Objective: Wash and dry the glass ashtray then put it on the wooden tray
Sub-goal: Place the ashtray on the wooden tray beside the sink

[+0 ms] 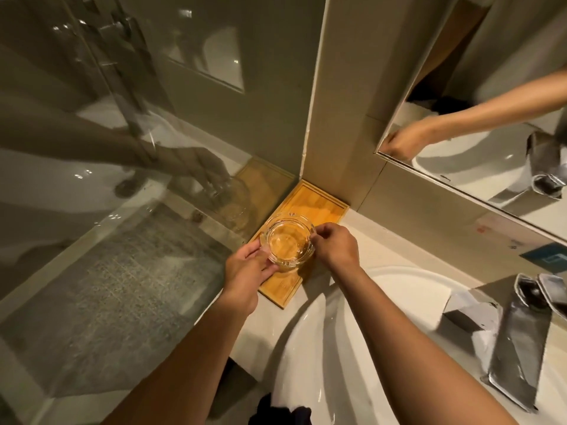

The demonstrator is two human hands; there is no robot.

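The round clear glass ashtray (289, 239) is over the near half of the wooden tray (319, 204), which lies in the counter's corner against the wall. My left hand (249, 268) holds the ashtray's left and near side, thumb on its rim. My right hand (336, 243) pinches its right rim with curled fingers. Whether the ashtray rests on the tray or hovers just above it is unclear.
A white basin (331, 338) sits right below the tray, with a chrome tap (518, 338) at its right. A glass shower partition (129, 185) borders the counter's left edge. A mirror (491, 124) hangs on the wall at the upper right.
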